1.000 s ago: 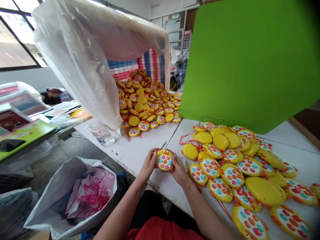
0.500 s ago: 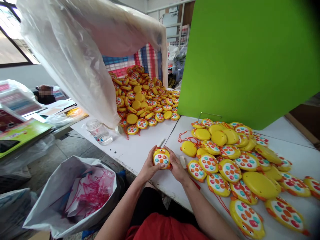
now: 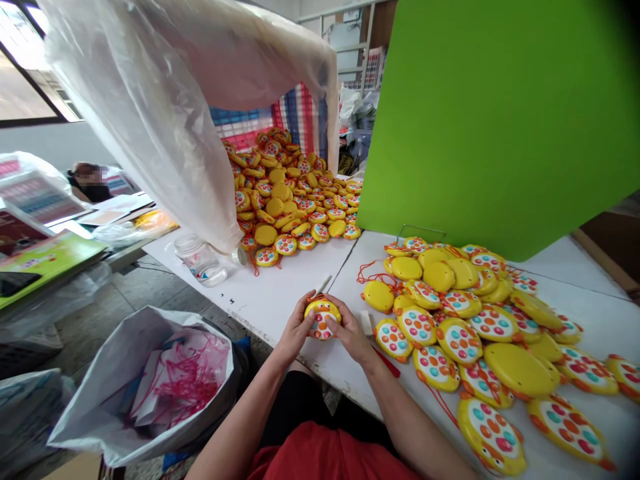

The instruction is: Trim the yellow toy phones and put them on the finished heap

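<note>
At the upper left of the frame a window (image 3: 27,90) is set above a pale wall; below it, a side table carries papers and a green printed sheet (image 3: 63,263). An open white sack (image 3: 83,430) with pink stringy material stands on the grey floor (image 3: 150,287), lower left. Left of centre, a clear jar (image 3: 193,260) lies on the white tabletop (image 3: 260,287), beside draped plastic sheeting (image 3: 145,127) and a heap of yellow toys (image 3: 280,193). At lower centre, the left hand (image 3: 294,331) and right hand (image 3: 351,335) grip one yellow toy (image 3: 321,318) between them, thumbs on its dotted front, fingers curled around its sides. A green board (image 3: 490,120) fills the upper right, above a nearer spread of toys (image 3: 460,341).
</note>
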`<state>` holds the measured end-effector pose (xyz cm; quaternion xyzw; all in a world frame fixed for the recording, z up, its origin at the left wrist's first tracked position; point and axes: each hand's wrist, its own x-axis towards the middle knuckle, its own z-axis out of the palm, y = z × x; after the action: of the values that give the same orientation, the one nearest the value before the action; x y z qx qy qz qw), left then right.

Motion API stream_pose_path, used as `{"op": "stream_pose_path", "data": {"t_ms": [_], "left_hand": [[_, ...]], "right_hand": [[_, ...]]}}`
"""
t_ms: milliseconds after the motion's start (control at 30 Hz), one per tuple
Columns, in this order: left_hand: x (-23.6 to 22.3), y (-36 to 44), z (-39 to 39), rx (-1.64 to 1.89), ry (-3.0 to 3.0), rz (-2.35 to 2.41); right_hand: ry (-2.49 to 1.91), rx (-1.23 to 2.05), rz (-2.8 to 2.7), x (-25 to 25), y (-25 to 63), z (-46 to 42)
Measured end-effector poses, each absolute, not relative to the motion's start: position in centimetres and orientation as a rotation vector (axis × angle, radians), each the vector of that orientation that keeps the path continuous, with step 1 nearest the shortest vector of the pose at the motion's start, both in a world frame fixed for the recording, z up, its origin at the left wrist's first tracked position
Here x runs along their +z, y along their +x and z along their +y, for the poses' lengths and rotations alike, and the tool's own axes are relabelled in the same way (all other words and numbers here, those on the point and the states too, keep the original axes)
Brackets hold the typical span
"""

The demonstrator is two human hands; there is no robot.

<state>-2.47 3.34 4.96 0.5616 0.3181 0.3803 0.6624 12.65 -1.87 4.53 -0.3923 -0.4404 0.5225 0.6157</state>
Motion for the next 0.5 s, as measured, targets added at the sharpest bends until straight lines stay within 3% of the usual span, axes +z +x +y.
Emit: {"op": "stream_pose_path", "data": {"t_ms": [267, 500], "left_hand": [[6.1, -3.1, 1.7, 0.829, 1.485, 0.826], [4.4, -3.3, -1.2, 0.786, 1.125, 0.871]], "right_hand": [[-1.086, 1.138, -1.217, 5.9, 13.1, -2.5], [-1.915, 0.158, -1.545, 6.4, 17.8, -4.4]]}}
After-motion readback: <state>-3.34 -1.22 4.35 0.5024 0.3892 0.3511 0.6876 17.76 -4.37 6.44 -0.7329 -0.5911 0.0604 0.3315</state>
